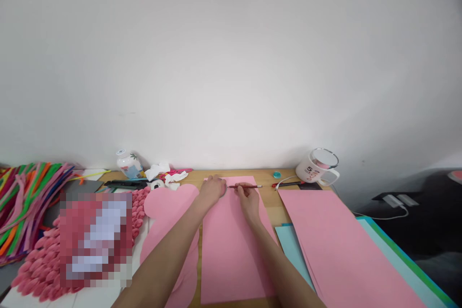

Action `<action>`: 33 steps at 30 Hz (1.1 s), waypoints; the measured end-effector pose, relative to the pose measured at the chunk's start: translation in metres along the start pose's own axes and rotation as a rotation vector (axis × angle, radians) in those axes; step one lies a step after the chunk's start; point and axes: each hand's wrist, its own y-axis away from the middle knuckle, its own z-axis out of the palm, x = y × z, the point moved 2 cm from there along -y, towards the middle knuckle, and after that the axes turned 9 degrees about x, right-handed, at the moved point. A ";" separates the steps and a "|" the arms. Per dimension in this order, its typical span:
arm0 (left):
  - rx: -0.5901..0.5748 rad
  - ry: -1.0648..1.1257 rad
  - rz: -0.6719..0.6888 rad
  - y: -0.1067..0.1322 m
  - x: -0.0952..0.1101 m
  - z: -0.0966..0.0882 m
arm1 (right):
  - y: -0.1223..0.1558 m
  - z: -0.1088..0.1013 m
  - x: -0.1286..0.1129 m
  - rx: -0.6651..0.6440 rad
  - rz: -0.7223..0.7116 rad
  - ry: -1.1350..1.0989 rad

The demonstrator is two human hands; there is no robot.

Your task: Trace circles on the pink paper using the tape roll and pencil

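Observation:
My right hand (248, 199) pinches a dark red pencil (252, 186) that lies almost level, its tip pointing left. Just left of that tip, my left hand (213, 188) bears down on a sheet of pink paper (231, 250) near its far end. The edge of a small greyish, rounded thing (224, 191) peeks out beside the left fingers, which look bent over it; most of it is hidden. Left of the sheet lies a pink paper cutout (166, 231) with a curved outline, partly covered by my left forearm.
Pink sheets (335, 240) lie on light blue paper (288, 240) at the right. A white mug (312, 168), a teal round piece (276, 174) and a white bottle (130, 163) stand near the wall. Colourful pipe cleaners (32, 207) and a dark cutter (124, 184) are at left.

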 end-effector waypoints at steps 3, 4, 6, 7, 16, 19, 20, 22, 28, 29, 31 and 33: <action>-0.001 -0.001 0.003 -0.002 -0.001 0.002 | 0.010 -0.004 0.000 0.021 0.002 0.041; -0.001 0.000 0.005 -0.003 -0.001 0.003 | 0.014 -0.005 0.000 0.034 0.008 0.055; -0.005 0.001 0.013 -0.006 -0.002 0.003 | 0.023 -0.006 0.000 0.064 0.019 0.070; -0.008 0.002 0.016 -0.007 -0.002 0.003 | 0.028 -0.006 -0.001 0.080 0.021 0.071; -0.026 0.002 0.025 -0.010 -0.003 0.001 | 0.073 0.004 -0.009 0.076 -0.075 0.041; -0.025 0.005 0.022 -0.010 -0.003 0.001 | 0.082 0.005 -0.008 0.025 -0.140 0.126; -0.025 0.006 0.023 -0.010 -0.004 0.000 | 0.085 0.006 -0.008 0.008 -0.156 0.151; -0.026 0.005 0.030 -0.011 -0.004 0.000 | 0.090 0.008 -0.009 -0.015 -0.159 0.168; -0.025 -0.008 0.061 -0.014 -0.006 0.002 | 0.094 0.017 -0.010 -0.111 -0.103 0.085; -0.027 -0.011 0.062 -0.015 -0.006 0.002 | 0.094 0.019 -0.010 -0.123 -0.107 0.073; -0.034 -0.018 0.061 -0.015 -0.006 0.003 | 0.092 0.023 -0.010 -0.136 -0.120 0.051; -0.041 -0.023 0.058 -0.015 -0.006 0.003 | 0.090 0.027 -0.010 -0.146 -0.143 0.038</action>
